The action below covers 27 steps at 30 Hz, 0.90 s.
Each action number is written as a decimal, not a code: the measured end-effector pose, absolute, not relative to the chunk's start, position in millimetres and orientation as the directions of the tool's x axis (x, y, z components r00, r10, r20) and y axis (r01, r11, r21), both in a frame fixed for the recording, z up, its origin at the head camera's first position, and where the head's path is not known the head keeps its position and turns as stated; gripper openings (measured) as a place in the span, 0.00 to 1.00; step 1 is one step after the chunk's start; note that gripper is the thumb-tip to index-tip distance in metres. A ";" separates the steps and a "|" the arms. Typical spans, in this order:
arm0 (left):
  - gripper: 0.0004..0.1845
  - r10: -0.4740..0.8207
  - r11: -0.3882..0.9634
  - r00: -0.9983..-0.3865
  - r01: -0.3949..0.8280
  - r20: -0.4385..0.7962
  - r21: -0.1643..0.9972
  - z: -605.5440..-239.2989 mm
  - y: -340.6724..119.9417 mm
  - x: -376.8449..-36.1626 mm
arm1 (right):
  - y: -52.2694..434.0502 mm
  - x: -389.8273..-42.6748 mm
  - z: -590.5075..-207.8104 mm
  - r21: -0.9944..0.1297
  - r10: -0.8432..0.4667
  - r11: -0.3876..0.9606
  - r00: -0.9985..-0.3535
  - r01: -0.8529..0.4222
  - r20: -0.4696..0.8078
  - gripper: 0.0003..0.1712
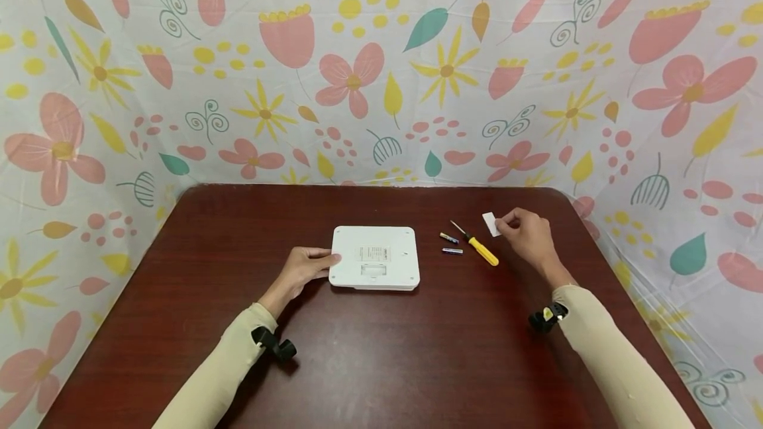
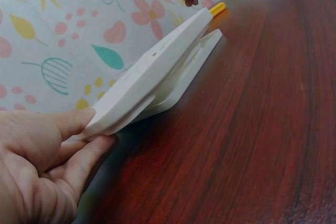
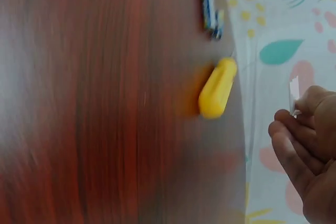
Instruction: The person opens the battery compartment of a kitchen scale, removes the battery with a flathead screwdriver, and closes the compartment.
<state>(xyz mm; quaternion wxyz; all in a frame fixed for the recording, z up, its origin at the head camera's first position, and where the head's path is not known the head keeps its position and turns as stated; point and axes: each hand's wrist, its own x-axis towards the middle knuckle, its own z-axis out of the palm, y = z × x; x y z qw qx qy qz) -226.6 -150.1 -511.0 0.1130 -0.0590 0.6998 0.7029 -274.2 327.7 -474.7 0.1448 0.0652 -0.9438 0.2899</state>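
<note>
A white flat device (image 1: 374,257) lies upside down in the middle of the dark red table (image 1: 381,363), with its battery bay open. My left hand (image 1: 304,270) grips its left edge, thumb on top and fingers under; in the left wrist view the white device (image 2: 157,74) is tilted up off the table by the left hand (image 2: 47,156). My right hand (image 1: 527,234) pinches a small white cover (image 1: 490,224) just above the table; the right wrist view shows the right hand (image 3: 307,150) holding the cover (image 3: 294,92). A yellow-handled screwdriver (image 1: 477,245) and two small batteries (image 1: 451,244) lie between device and hand.
A floral cloth (image 1: 381,65) walls in the table at the back and both sides. In the right wrist view the yellow screwdriver handle (image 3: 217,87) and the batteries (image 3: 211,11) lie near the table's edge.
</note>
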 end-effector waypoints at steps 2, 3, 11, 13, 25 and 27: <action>0.23 0.076 0.007 -0.967 -0.243 -0.243 0.970 -510.8 -150.4 -226.2 | 322.9 -269.7 -472.5 -0.575 -0.025 0.791 -0.951 -0.208 0.309 0.14; 0.24 0.077 0.007 -0.967 -0.243 -0.243 0.970 -510.7 -150.5 -226.0 | 320.2 -267.1 -470.8 -0.603 -0.018 0.771 -0.953 -0.206 0.303 0.14; 0.23 0.074 0.002 -0.965 -0.252 -0.251 0.968 -511.5 -150.0 -226.6 | 297.0 -251.3 -457.8 -0.756 -0.013 0.618 -0.964 -0.215 0.264 0.22; 0.23 0.071 0.000 -0.964 -0.259 -0.258 0.966 -511.9 -149.8 -226.8 | 291.3 -248.4 -455.2 -0.748 -0.020 0.627 -0.964 -0.218 0.264 0.23; 0.24 0.075 -0.009 -0.966 -0.249 -0.248 0.968 -512.8 -150.5 -226.5 | 259.1 -236.6 -443.7 -0.707 -0.056 0.662 -0.957 -0.249 0.284 0.12; 0.24 0.076 -0.011 -0.966 -0.248 -0.246 0.969 -512.2 -150.4 -226.0 | 252.1 -234.7 -440.9 -0.695 -0.073 0.667 -0.951 -0.270 0.299 0.11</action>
